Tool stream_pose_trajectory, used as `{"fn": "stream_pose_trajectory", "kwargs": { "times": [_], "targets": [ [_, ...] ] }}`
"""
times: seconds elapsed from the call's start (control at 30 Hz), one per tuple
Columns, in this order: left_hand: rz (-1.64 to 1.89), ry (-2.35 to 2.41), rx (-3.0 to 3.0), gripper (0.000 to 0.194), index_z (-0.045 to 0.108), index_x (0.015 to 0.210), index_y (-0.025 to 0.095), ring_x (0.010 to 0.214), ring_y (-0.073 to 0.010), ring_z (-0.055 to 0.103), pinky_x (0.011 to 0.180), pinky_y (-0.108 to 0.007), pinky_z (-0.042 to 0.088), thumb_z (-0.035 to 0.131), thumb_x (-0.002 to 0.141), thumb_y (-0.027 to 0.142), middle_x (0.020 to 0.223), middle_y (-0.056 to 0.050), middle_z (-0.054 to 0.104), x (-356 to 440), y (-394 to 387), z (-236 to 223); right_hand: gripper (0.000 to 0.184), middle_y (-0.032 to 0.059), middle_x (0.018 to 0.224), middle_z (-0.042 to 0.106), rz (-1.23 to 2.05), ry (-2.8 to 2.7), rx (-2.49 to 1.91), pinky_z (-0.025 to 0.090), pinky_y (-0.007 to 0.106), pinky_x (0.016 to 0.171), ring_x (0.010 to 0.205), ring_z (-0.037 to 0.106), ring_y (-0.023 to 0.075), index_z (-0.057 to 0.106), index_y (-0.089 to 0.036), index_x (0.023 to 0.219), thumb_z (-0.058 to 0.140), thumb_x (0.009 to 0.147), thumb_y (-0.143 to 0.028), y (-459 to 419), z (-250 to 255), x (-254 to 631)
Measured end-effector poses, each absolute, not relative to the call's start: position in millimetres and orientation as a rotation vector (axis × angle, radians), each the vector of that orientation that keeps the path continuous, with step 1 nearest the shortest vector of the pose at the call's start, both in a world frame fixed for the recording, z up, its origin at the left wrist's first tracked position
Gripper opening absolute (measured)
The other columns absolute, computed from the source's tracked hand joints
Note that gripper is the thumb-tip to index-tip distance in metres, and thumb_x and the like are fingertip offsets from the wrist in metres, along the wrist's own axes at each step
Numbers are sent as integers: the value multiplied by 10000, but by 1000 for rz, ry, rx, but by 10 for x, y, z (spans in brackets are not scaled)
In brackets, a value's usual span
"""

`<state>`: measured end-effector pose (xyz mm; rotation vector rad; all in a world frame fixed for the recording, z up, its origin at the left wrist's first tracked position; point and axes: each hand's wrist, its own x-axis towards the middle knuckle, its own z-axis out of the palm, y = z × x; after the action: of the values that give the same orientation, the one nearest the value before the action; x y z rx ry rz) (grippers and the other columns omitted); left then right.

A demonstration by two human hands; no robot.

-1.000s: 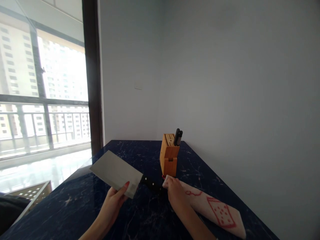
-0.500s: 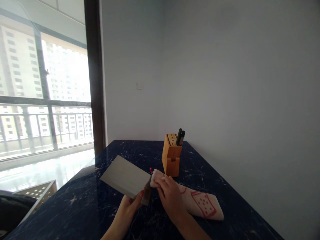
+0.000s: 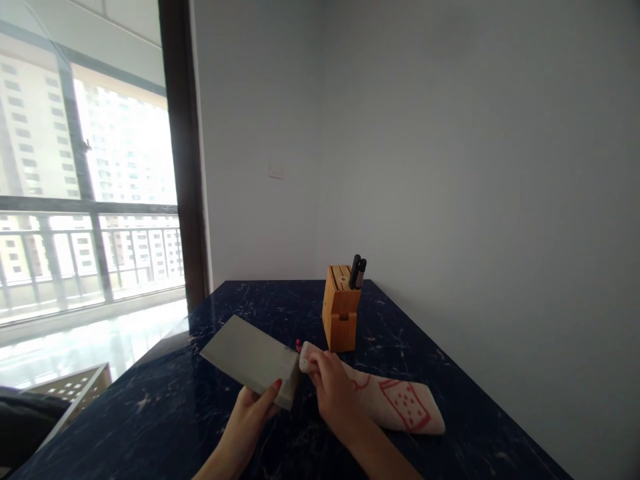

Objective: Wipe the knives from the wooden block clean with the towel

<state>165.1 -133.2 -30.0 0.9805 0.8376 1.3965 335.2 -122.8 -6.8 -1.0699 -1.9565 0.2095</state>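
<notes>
A cleaver with a broad, flat grey blade (image 3: pixel 247 353) is held tilted above the dark table, its handle not clearly showing. My left hand (image 3: pixel 253 410) grips it near its lower right edge, thumb lying on the flat face. My right hand (image 3: pixel 330 387) is closed around the end of a folded pale pink towel (image 3: pixel 410 407) with red drawings. The towel's tip sits right beside the cleaver's right edge; whether they touch I cannot tell. A small red object (image 3: pixel 299 345) shows just behind that tip.
Beyond my right hand stands a wooden knife block (image 3: pixel 341 317) with black-handled tools (image 3: pixel 357 272) in it. The blue-black marbled table (image 3: pixel 165 413) runs to the walls. At the lower left are a perforated pale crate-like thing (image 3: pixel 83 393) and a dark item (image 3: pixel 27 420).
My right hand and the towel tip have shifted slightly left and down. The dark reflection at the cleaver's right end has mostly gone. The whole view has moved slightly.
</notes>
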Motion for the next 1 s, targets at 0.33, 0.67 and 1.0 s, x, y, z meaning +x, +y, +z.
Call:
{"fn": "stream_pose_trajectory", "kwargs": {
  "times": [0.33,0.67,1.0],
  "targets": [
    [1424,827,978,308,620,901,131,831,-216,629,743,-293,499,710,662,303,873,-49,687,1671,-1283,-324,211,46,953,513,177,-2087,-994,362,317,829,925,454,182,454,-199,893,399,778,-31,-1287,-55,3327],
    [1388,836,965,333,624,902,134,841,-229,641,751,-289,505,723,640,314,878,-60,697,1688,-1337,-293,207,54,902,530,128,-1951,-1135,377,322,759,862,477,194,466,-203,940,369,818,-67,-1149,-137,3391],
    [1397,799,913,338,627,912,143,854,-232,643,758,-307,509,736,631,296,885,-54,697,1715,-1354,-269,243,39,922,545,88,-2080,-1144,359,303,771,857,474,182,471,-199,908,382,767,-23,-1242,-84,3360]
  ]
}}
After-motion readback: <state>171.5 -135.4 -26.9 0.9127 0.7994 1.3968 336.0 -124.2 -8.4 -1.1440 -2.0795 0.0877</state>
